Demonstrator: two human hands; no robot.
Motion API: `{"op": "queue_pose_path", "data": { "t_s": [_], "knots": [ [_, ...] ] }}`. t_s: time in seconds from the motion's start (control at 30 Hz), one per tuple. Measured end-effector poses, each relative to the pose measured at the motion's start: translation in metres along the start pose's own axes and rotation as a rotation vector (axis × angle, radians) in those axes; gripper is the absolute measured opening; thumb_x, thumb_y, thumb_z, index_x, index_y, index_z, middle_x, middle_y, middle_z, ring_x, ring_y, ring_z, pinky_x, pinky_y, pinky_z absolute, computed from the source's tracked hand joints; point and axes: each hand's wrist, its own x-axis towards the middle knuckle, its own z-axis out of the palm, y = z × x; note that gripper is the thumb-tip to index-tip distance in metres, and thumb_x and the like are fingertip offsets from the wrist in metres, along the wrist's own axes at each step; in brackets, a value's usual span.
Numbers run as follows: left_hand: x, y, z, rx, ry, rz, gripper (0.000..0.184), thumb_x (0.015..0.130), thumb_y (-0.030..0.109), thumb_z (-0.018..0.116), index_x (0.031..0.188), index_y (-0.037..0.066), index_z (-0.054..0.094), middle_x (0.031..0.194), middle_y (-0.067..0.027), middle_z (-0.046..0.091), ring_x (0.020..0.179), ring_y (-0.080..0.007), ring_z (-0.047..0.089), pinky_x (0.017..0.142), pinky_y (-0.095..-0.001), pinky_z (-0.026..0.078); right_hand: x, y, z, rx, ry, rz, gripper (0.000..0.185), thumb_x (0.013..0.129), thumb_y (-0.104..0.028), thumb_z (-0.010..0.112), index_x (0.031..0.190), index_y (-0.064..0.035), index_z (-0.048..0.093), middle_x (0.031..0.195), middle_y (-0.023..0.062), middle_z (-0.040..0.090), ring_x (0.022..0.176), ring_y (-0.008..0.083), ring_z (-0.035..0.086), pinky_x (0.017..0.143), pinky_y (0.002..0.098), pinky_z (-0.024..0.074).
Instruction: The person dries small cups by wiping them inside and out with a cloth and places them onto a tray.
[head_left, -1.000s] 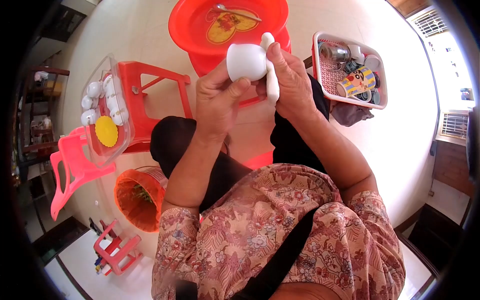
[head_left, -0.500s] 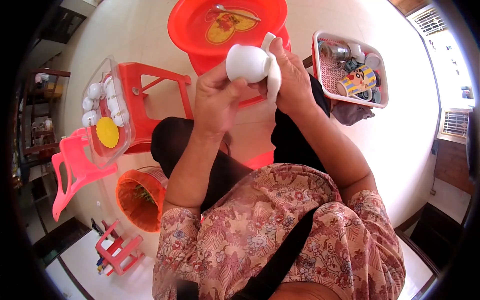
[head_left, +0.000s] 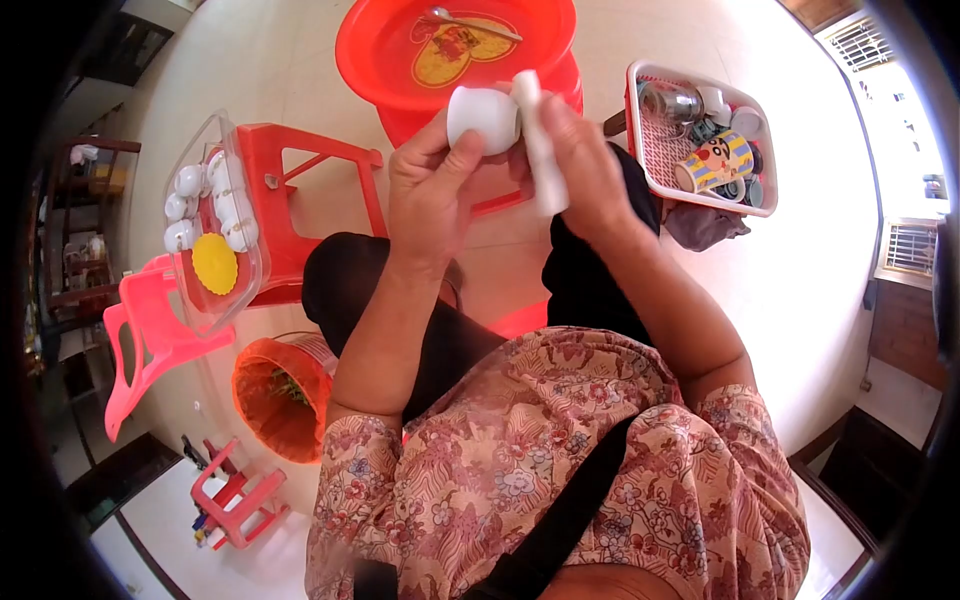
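Note:
A small white cup (head_left: 480, 118) lies tilted on its side in my left hand (head_left: 432, 185), with the thumb on its wall and the fingers beneath. My right hand (head_left: 582, 165) grips a white cloth (head_left: 541, 150) just to the right of the cup's mouth; its fingers are slightly blurred. Beyond the cup is a red basin (head_left: 375, 45) with a spoon (head_left: 475, 24) in it. Whether the cloth touches the cup's rim is unclear.
A clear tray (head_left: 182, 285) with white cups and a yellow lid (head_left: 214, 264) rests on a red stool (head_left: 270, 215) at left. At right, a white-rimmed basket (head_left: 700, 205) holds a glass jar and cups. An orange-lined bin (head_left: 255, 405) stands lower left.
The cloth and my right hand have shifted slightly, and the cloth now stands a little apart from the cup's body. My left hand has moved slightly left with the cup.

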Motion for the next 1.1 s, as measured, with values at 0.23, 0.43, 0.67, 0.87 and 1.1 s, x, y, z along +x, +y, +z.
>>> {"op": "queue_pose_path", "data": {
  "t_s": [0.23,0.43,0.67,0.87,1.1],
  "knots": [
    [-0.003,0.002,0.004,0.13,-0.064,0.112,0.03,0.091,0.009,0.055,0.117,-0.007,0.054,0.107,-0.0097,0.061,0.098,-0.0159,0.057,0.089,-0.0303,0.045,0.005,0.011,0.015,-0.093,0.14,-0.206,0.034,0.097,-0.031,0.043,0.104,-0.0005,0.056,0.076,0.0,0.054,0.065,0.0061,0.05,0.056,0.0213,0.0433],
    [-0.001,0.004,0.007,0.04,0.023,0.132,0.029,0.091,0.01,0.055,0.115,-0.006,0.055,0.107,-0.0099,0.061,0.099,-0.0165,0.057,0.089,-0.0308,0.045,0.001,-0.002,0.023,-0.205,0.149,-0.3,0.028,0.093,-0.022,0.052,0.109,0.0004,0.054,0.087,0.0041,0.059,0.077,0.0101,0.054,0.066,0.0251,0.046],
    [-0.002,0.002,0.001,-0.035,-0.03,0.069,0.03,0.091,0.011,0.056,0.115,-0.006,0.055,0.108,-0.0105,0.061,0.1,-0.0177,0.057,0.09,-0.0319,0.045,-0.001,0.001,0.019,-0.218,0.151,-0.242,0.03,0.092,-0.025,0.053,0.107,0.0008,0.053,0.086,0.0052,0.059,0.076,0.0101,0.056,0.067,0.025,0.0471],
    [0.0,0.004,0.006,0.044,-0.048,0.169,0.031,0.088,0.014,0.061,0.112,-0.005,0.059,0.101,-0.0068,0.063,0.093,-0.0141,0.058,0.085,-0.0277,0.046,0.01,-0.011,0.004,0.315,-0.065,0.032,0.03,0.094,-0.034,0.049,0.098,-0.0045,0.055,0.074,0.0022,0.057,0.058,0.0092,0.052,0.052,0.0235,0.044],
    [0.001,0.004,0.006,0.035,-0.056,0.18,0.032,0.088,0.015,0.062,0.112,-0.004,0.059,0.101,-0.0064,0.063,0.092,-0.0133,0.059,0.084,-0.0278,0.048,0.011,-0.007,0.002,0.437,-0.077,0.064,0.032,0.093,-0.034,0.051,0.107,-0.0055,0.056,0.081,0.0039,0.06,0.062,0.0114,0.056,0.054,0.0257,0.0456]
  ]
}}
